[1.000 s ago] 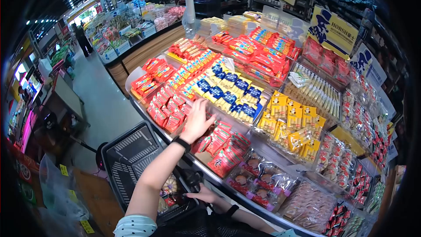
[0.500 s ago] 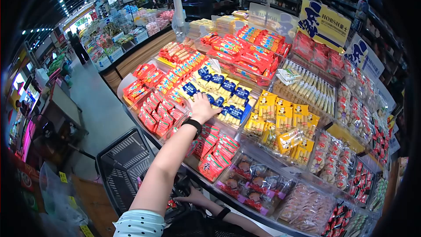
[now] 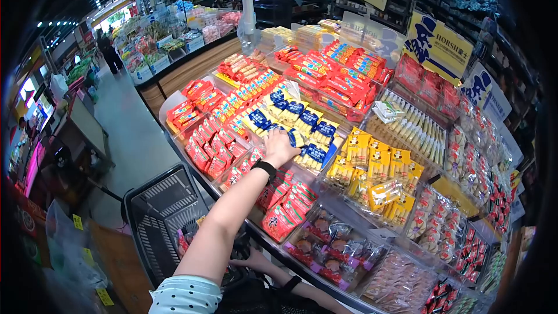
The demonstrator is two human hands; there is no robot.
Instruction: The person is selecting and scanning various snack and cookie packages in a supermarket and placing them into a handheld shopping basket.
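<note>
My left hand [image 3: 280,149] reaches into a tray of blue-and-yellow packets [image 3: 308,117], its fingers curled round one of them and its thumb to the right. A black band circles that wrist. Low in the view, my right hand [image 3: 253,260] is closed beside a dark object that I cannot make out, partly hidden by my left forearm. To its left is a dark shopping basket [image 3: 165,200] with a few packets inside. Red packets [image 3: 288,209] lie in the trays nearer me, and yellow bear-print packets [image 3: 378,163] fill the tray to the right.
Clear dividers separate the slanted display's trays. Red snack packs [image 3: 331,75] are at its back, below a yellow sign [image 3: 439,43]. A walkway [image 3: 125,134] runs along the left, where a person in dark clothes [image 3: 108,52] stands far off. Dark shelves rise behind.
My left hand's fingers were spread over the blue-and-yellow packets and have now curled in among them. The view has shifted a little, and more of the basket's inside shows.
</note>
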